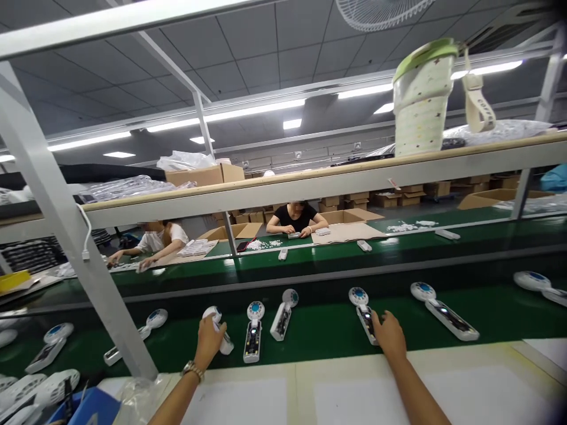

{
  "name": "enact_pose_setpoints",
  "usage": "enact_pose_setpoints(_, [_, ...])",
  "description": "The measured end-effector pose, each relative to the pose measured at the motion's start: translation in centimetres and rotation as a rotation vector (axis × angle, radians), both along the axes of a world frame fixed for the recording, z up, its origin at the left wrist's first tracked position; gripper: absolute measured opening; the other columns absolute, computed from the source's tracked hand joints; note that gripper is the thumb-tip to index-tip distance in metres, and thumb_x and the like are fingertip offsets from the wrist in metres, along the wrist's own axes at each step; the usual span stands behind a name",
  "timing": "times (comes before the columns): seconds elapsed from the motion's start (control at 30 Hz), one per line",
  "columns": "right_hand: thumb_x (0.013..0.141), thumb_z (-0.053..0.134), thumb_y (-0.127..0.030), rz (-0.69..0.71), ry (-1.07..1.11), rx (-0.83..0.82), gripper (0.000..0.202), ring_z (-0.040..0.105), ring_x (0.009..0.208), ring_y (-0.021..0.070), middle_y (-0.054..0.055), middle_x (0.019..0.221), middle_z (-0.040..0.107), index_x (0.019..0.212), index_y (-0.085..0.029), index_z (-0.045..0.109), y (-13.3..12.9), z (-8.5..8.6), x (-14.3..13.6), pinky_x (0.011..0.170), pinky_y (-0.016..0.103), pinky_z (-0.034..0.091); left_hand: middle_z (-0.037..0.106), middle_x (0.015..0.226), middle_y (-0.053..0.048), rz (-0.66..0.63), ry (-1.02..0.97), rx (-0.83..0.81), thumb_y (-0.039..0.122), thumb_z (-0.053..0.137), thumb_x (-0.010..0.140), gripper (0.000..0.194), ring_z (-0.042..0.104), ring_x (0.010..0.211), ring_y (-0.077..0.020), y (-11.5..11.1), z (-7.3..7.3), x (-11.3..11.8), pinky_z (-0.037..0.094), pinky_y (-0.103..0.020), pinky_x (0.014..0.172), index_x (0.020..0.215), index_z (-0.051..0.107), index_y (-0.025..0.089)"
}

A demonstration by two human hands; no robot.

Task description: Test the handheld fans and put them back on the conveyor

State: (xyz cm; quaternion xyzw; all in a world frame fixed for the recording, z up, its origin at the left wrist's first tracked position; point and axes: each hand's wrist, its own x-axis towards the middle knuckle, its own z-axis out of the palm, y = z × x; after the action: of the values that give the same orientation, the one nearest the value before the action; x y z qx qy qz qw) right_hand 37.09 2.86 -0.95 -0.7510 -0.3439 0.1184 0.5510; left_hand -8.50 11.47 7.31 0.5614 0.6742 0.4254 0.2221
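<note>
My left hand (pixel 209 343), a watch on its wrist, is closed round a white handheld device (pixel 226 345) on the green belt; the fingers cover much of its middle. My right hand (pixel 390 337) grips the lower side of another handheld device (pixel 364 314), its thumb and fingers at the handle edge. This one has a round, blue-centred head and an open handle with circuitry and a small light. Between my hands lie an open-handled device (pixel 252 339) and a tilted device (pixel 282 319). Right of my right hand rests one more device (pixel 452 320).
A white post (pixel 88 254) rises left of my left arm. The shelf (pixel 310 184) crosses ahead, bearing a lidded cup (pixel 423 106). A blue bin (pixel 95 407) stands lower left near white parts. Two people sit across the far belt (pixel 261 268), hands at small parts.
</note>
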Motion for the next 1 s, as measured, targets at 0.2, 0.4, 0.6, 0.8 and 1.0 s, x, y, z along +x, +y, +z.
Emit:
enact_pose_setpoints(0.2, [0.06,0.063,-0.042,0.205,0.015,-0.065,0.07,0.058,0.09,0.0407,0.018,0.085,0.065,0.12,-0.012,0.043,0.0,0.1,-3.5,0.082,0.055,0.035,0.052,0.055,0.001,-0.087,0.197,-0.153,0.036,0.063,0.068,0.027,0.058,0.073,-0.0233,1.6,-1.3,4.8,0.04,-0.032,0.068,0.057,0.047,0.018])
enact_pose_setpoints(0.4, [0.066,0.054,-0.058,0.389,0.31,0.105,0.062,0.061,0.083,0.0319,0.011,0.088,0.063,0.113,-0.018,0.041,-1.1,0.4,-8.3,0.072,0.044,0.045,0.059,0.089,-0.003,-0.122,0.205,-0.368,0.029,0.054,0.081,0.017,0.058,0.081,-0.015,3.9,-0.9,5.4,0.047,-0.032,0.072,0.089,0.057,0.014])
enact_pose_setpoints(0.6, [0.063,0.06,-0.058,0.606,0.713,0.231,0.058,0.066,0.075,0.0262,0.008,0.094,0.064,0.104,-0.02,0.043,-2.3,-0.2,-15.3,0.065,0.038,0.052,0.06,0.077,-0.001,-0.16,0.047,-0.444,0.029,0.057,0.078,0.017,0.058,0.072,-0.0145,2.7,-1.0,4.0,0.047,-0.031,0.067,0.081,0.056,0.012])
enact_pose_setpoints(0.8, [0.064,0.065,-0.054,0.729,0.914,0.205,0.075,0.066,0.06,0.0238,0.005,0.086,0.066,0.124,-0.025,0.031,-3.8,0.6,-16.8,0.054,0.037,0.05,0.061,0.076,-0.002,-0.34,-0.402,-0.394,0.041,0.058,0.071,0.031,0.06,0.063,-0.0172,-2.7,-1.8,5.3,0.048,-0.031,0.06,0.088,0.046,0.017])
enact_pose_setpoints(1.0, [0.056,0.074,-0.044,0.731,0.925,0.143,0.082,0.067,0.063,0.0259,0.006,0.081,0.066,0.123,-0.019,0.034,-5.7,1.0,-16.7,0.058,0.037,0.05,0.06,0.098,-0.006,-0.546,-0.726,-0.386,0.034,0.062,0.064,0.04,0.058,0.064,-0.013,-8.0,-4.4,7.6,0.047,-0.027,0.059,0.096,0.042,0.02])
